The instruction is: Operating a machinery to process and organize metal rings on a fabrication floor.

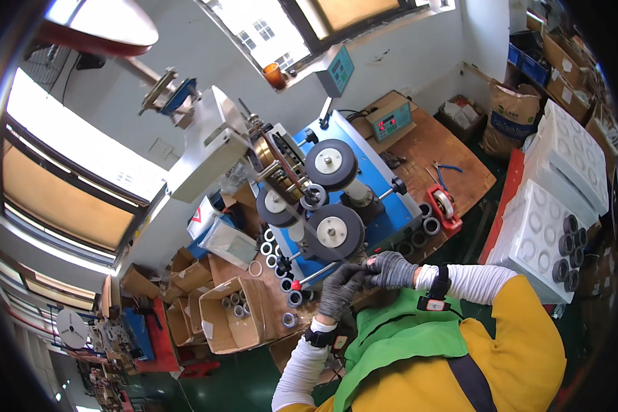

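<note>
Ring cores (pixel 294 299), small grey wound rings, lie on the bench by the front edge of the blue winder (pixel 384 199); more fill a carton (pixel 228 312) at the bench's left end. They look rigid, dense and smooth-sided, likely best pinched across the outer rim. Both gloved hands meet just above them: left hand (pixel 338 288) and right hand (pixel 391 269), fingers curled together on something too small to make out, perhaps thin wire. White foam trays (pixel 563 178) stack at right.
</note>
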A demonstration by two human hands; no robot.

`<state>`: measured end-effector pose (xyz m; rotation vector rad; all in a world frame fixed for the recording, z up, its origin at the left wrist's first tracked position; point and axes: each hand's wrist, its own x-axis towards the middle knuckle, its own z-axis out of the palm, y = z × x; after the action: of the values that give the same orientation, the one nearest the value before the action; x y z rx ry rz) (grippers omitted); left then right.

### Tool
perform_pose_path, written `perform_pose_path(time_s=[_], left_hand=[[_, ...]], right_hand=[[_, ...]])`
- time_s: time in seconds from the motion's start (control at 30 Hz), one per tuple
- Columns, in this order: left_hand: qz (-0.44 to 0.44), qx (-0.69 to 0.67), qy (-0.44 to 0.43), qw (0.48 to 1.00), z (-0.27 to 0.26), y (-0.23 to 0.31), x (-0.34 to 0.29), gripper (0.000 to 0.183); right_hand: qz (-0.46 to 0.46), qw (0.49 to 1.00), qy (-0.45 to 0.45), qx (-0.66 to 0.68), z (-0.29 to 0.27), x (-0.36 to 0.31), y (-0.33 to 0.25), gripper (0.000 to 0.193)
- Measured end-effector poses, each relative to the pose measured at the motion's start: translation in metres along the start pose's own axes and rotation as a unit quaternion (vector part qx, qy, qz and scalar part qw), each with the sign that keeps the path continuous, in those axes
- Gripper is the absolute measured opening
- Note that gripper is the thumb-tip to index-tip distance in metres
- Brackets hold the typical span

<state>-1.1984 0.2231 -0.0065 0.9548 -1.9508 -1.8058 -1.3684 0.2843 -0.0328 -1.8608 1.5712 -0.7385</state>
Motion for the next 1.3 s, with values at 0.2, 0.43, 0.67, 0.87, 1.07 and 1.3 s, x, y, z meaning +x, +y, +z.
perform_pose_path(time_s=[0.2, 0.43, 0.67, 0.87, 1.07, 1.3], left_hand=[[0.235, 0.003, 0.228, 0.945, -0.028, 0.029, 0.026, 0.024], [0.213, 0.254, 0.347, 0.877, -0.034, 0.030, 0.078, 0.021], [0.111, 0.187, 0.372, 0.902, -0.026, 0.033, 0.085, 0.022], [0.161, 0.159, 0.402, 0.887, -0.017, 0.028, 0.087, 0.022], [0.173, 0.174, 0.405, 0.881, -0.021, 0.024, 0.090, 0.020], [0.149, 0.205, 0.400, 0.881, -0.021, 0.027, 0.094, 0.019]], right_hand=[[0.066, 0.977, 0.017, 0.201, -0.012, -0.014, 0.021, 0.015], [0.060, 0.985, 0.037, 0.159, -0.010, -0.022, 0.050, 0.019], [0.087, 0.986, 0.037, 0.136, -0.018, -0.026, 0.072, 0.022], [0.087, 0.986, 0.032, 0.137, -0.019, -0.023, 0.086, 0.024], [0.104, 0.985, -0.008, 0.135, -0.023, -0.014, 0.089, 0.024], [0.090, 0.985, -0.030, 0.144, -0.030, -0.007, 0.093, 0.022]])
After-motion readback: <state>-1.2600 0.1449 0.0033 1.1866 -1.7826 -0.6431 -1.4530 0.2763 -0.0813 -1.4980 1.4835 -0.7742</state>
